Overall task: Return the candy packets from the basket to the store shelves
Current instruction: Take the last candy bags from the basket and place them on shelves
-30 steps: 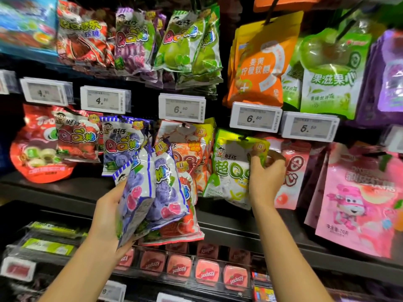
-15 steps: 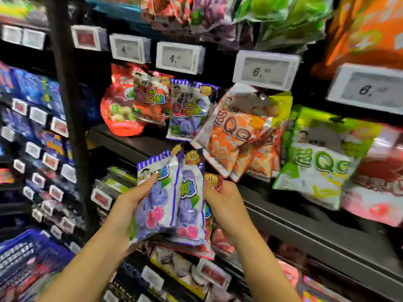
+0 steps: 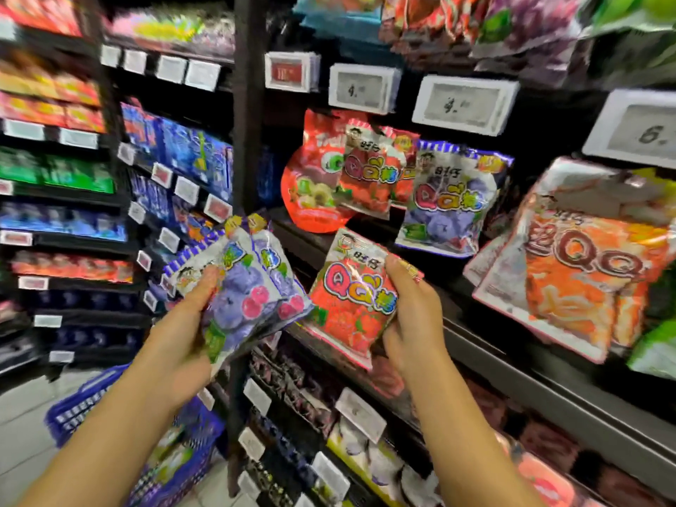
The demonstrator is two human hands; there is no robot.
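Head view. Left hand (image 3: 183, 345): grips two purple packets (image 3: 252, 283) (fanned). Right hand (image 3: 413, 323): half a second ago on that bundle, now pinching a separated red packet (image 3: 351, 301) below the hanging red packets (image 3: 373, 170) — its likely peg. Shelf (image 3: 548, 382): ahead. Basket (image 3: 91, 408): lower left, contents blurred.

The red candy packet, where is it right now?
In the head view, the red candy packet sits centre frame, gripped by the right hand, just right of the purple packets in the left hand.
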